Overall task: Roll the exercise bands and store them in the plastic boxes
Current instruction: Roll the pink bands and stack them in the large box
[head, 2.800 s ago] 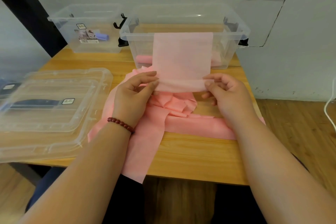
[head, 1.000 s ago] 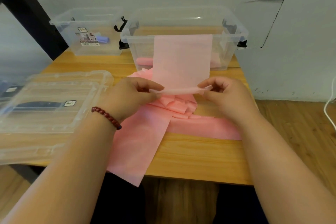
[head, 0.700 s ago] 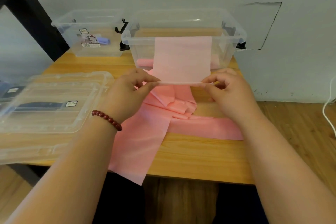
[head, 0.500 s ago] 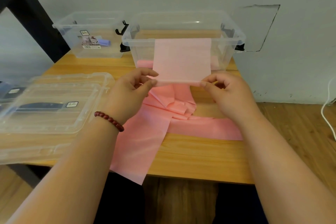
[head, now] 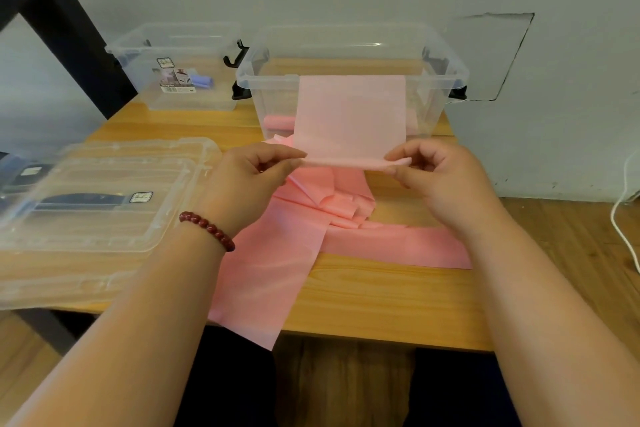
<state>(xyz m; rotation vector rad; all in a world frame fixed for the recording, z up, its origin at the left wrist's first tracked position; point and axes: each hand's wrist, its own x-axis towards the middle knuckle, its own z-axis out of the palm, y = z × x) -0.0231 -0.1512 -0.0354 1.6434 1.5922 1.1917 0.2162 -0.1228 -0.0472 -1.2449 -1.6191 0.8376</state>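
fig.: band edge rolled between both hands

band (head: 350,114) is hung over the near rim of box (head: 268,77), prob. so the sheet is kept flat & taut for rolling. its lower edge, turned into a thin roll, is pinched at each end by l. hand (head: 250,180) & r. hand (head: 440,177), thumb against curled fingers. a stored roll (head: 278,122) is seen inside the box; a pink heap (head: 277,253) is left on table (head: 381,298).

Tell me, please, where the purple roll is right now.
In the head view, the purple roll lies inside the smaller clear box at the back left of the table, left of the bigger box.
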